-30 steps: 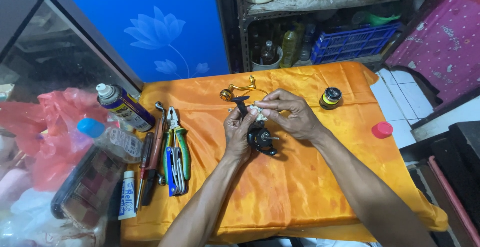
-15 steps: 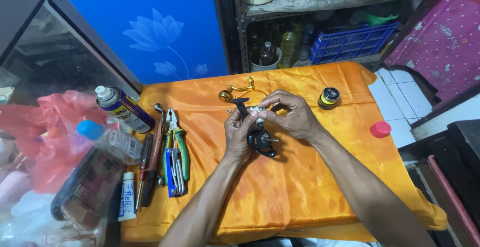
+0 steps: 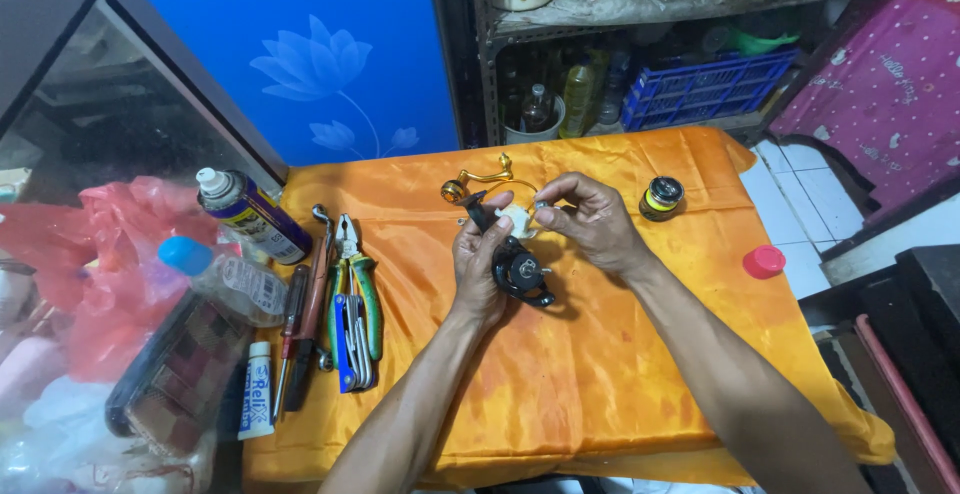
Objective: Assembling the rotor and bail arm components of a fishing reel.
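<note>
At centre of the orange satin cloth (image 3: 560,374), our left hand (image 3: 482,264) grips a black metal fishing-reel body (image 3: 522,272), its stem pointing toward eleven o'clock. Our right hand (image 3: 592,222), at two o'clock from it, pinches a small white piece (image 3: 519,219) just above.

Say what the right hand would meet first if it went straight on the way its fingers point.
Probably the small white piece at its fingertips, with the left hand just past it; depth is hard to judge from above.
</note>
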